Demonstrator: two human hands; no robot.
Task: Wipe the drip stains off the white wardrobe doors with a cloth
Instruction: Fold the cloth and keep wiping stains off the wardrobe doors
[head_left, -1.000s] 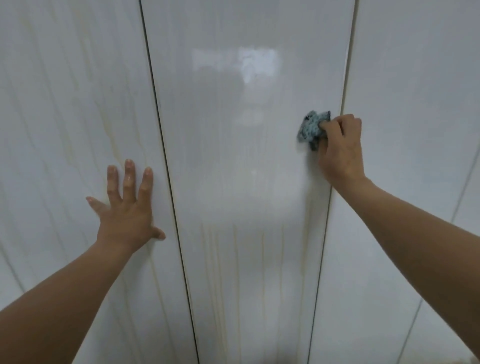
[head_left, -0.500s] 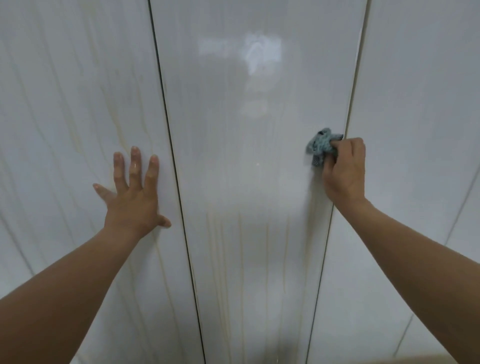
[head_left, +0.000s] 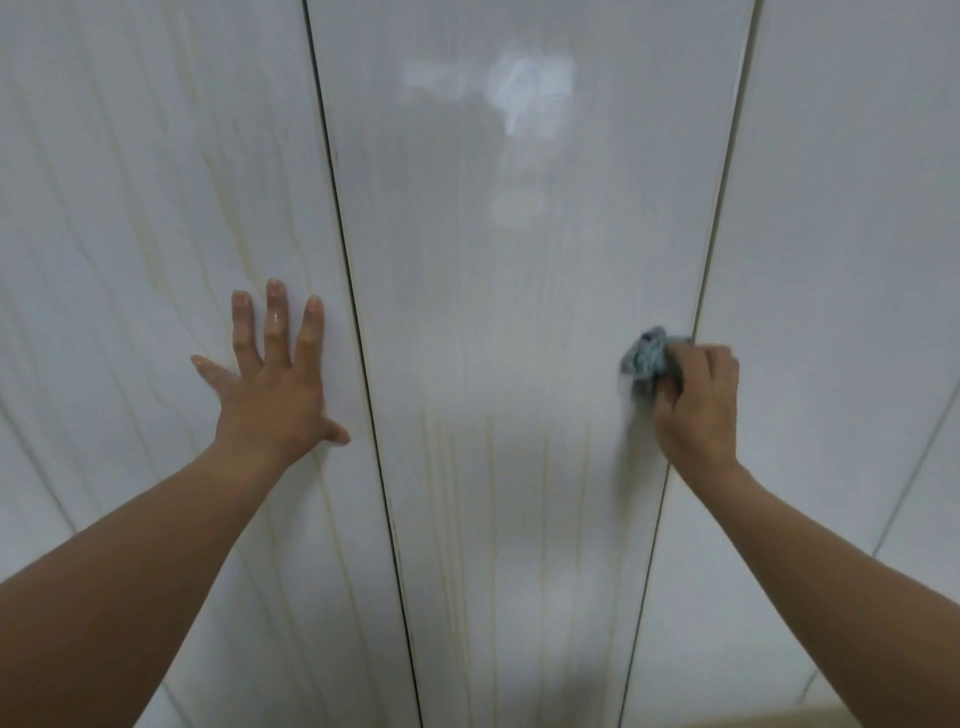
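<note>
Left of the middle door (head_left: 493, 312), the left door (head_left: 130, 208) carries faint yellowish runs from top to bottom, none of them wiped by the look of it. The left hand (head_left: 270, 395) lies flat on it, just beside the seam with the middle door, fingers spread and straight. Its grip is released and it holds nothing, only bracing. On the middle door itself the upper part looks clean and glossy, with a light reflected near the top, while the drip stains (head_left: 488, 467) show as pale yellow vertical streaks down its lower part. At the middle door's right edge, just above where those streaks begin, the cloth (head_left: 647, 358), a small bunched blue-grey wad, is pressed to the surface. The right hand (head_left: 698, 410) has its grip clenched round it. Beyond that edge the right door (head_left: 841, 260) looks mostly plain. I'd say the step in hand is working down the middle door. The next move calls for firm strokes across and down through the streaks.
</note>
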